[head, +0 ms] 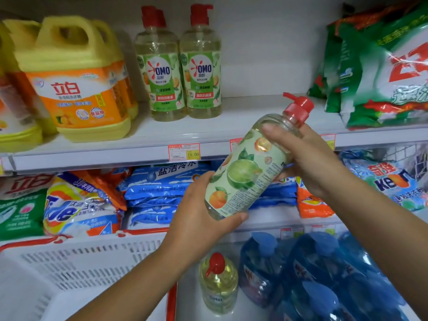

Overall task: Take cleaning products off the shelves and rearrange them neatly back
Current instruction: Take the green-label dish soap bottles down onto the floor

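Right, fingers (272, 132) first: the right hand (308, 158) has them curled over the shoulder of the pump bottle (243, 174), just below its red pump cap (298, 107), and the left hand (196, 212) cups the base with the thumb wrapped underneath, so both are clamped on it. The bottle is tilted in mid-air, cap up and to the right, in front of the upper shelf (250, 112) and touching nothing else. It looks well filled with pale liquid, so expect some weight. The plastic is smooth and glossy and probably a bit slippery, the body is stiff enough to squeeze, and the pump neck is the weak point. Shoulder and base look like the sensible hold, never the nozzle. It is clear plastic with a soft green label printed with a cut lime, oranges and leaves, small print turned our way. Further out, two matching bottles (180, 75) stand upright on that shelf, labels forward, between yellow jugs (76, 84) and green bags (382, 66). A likely home is right beside them.
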Demonstrator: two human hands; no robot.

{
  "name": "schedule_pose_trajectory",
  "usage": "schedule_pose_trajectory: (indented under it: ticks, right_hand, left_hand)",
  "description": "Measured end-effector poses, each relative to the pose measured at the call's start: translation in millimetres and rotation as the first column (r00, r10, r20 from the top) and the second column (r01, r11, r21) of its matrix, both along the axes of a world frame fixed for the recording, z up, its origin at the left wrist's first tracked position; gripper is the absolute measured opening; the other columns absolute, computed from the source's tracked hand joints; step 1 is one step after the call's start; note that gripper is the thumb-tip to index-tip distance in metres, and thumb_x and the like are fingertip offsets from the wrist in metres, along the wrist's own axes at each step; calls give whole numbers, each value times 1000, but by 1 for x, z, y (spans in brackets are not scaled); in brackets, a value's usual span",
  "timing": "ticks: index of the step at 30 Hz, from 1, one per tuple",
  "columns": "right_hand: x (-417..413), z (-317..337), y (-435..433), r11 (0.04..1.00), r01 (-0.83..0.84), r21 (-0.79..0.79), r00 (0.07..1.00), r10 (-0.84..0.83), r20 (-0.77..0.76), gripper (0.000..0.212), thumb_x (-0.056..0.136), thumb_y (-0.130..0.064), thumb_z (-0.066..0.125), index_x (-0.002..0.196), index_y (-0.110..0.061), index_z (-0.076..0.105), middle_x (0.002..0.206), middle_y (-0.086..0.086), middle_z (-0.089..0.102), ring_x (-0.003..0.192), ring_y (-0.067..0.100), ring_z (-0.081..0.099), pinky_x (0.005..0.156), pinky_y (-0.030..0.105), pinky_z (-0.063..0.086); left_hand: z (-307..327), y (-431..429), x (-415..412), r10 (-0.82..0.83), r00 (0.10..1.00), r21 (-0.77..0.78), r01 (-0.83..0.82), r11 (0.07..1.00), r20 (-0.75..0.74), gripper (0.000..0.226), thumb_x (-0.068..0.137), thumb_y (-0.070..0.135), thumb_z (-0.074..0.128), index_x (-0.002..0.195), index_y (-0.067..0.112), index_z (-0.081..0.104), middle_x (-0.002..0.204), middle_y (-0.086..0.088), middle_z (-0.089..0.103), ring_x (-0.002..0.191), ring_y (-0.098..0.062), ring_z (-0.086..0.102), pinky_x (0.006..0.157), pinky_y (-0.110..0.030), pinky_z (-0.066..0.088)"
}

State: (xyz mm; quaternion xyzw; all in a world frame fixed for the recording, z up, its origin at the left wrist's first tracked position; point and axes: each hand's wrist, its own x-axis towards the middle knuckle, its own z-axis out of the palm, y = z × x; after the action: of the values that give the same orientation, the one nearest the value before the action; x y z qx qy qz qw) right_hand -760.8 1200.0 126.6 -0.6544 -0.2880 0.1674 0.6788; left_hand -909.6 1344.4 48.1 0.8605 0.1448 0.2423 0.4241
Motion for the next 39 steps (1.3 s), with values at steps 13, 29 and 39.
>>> schedule_pose_trajectory:
  ticks: [13, 29, 39]
  right_hand:
    - [12, 4, -11, 964, -261, -42, 965, 261, -21, 72, 44, -44, 89, 112, -35, 68, 104, -1, 76, 87, 18, 74, 60, 36, 61]
    - [-1, -18, -33, 942, -268, -200, 961, 277, 15, 81, 41, -44, 93, 114, -17, 71, 109, 10, 75, 97, 28, 73, 76, 34, 60]
    - [-69, -129, -37, 681, -241, -691, 938, 345, 13, 64, 56, -34, 94, 112, -35, 64, 103, -15, 73, 96, -1, 68, 92, 30, 55]
  left_hand:
    - [-2, 8, -1, 30, 999, -110, -31, 993, -18, 91, 47, 41, 96, 117, 46, 37, 124, 23, 44, 102, 10, 55, 86, -14, 47]
    - [-42, 51, -38, -210, 919, 161, 275, 948, -333, 101, 59, 81, 61, 148, 44, 30, 147, 28, 35, 131, 15, 30, 112, -11, 24]
    - [-132, 73, -93, -69, 836, 486, 381, 787, -544, 82, 90, 69, 31, 148, 12, 42, 160, -7, 28, 148, -25, 24, 119, -48, 25]
